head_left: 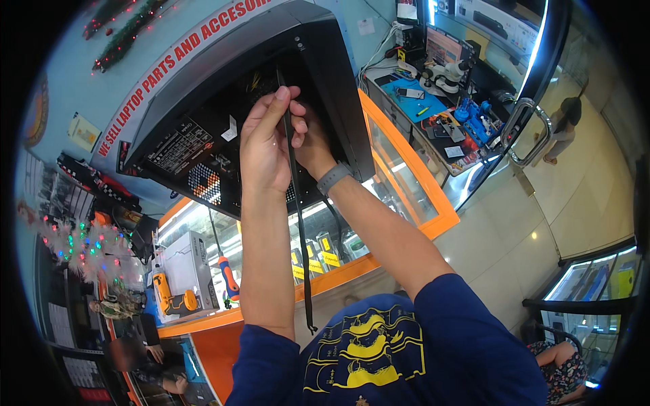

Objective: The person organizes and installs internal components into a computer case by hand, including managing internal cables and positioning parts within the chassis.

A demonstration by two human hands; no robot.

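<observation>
A black computer case (338, 81) stands tilted on the glass counter, its inside and a power supply (179, 145) with a white label facing me. In front of its dark opening, my left hand (266, 145) is closed, thumb and fingertips pinching a thin black cable (302, 243). Close against it, my right hand (310, 139) has its fingers curled at the same cable; a grey band circles that wrist. The cable's upper end runs into the case, and its loose lower end hangs between my forearms. Shadow hides much of the case's inside.
On the orange-edged glass counter (443, 220) are a red-and-blue screwdriver (229, 279), a yellow power drill (174, 298) and a white box (193, 260). A workbench (396, 71) with a blue mat and microscope stands right. People are at lower left, lower right and far right.
</observation>
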